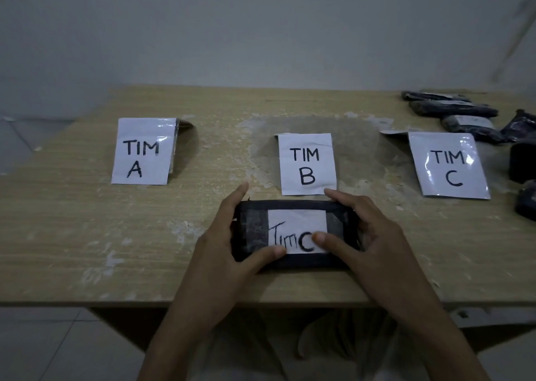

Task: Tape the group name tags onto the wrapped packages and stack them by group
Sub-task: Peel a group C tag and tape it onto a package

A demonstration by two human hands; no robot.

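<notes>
Now, black wrapped package [251, 231] on table [87, 235] just before TIM B sheet [307, 163]; left hand [223, 235] and right hand [374, 235] grip its ends, fingers [338, 196] curled round edges, thumbs on Tim C tag [293, 224].

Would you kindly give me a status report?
Left hand, right hand grip black package. Right thumb presses its Tim C tag. TIM C sign lies to the right.

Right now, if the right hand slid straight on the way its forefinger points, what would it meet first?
Probably the TIM B sheet: the right hand grips the black package, its forefinger ending at that sheet's near corner; contact unclear.
</notes>
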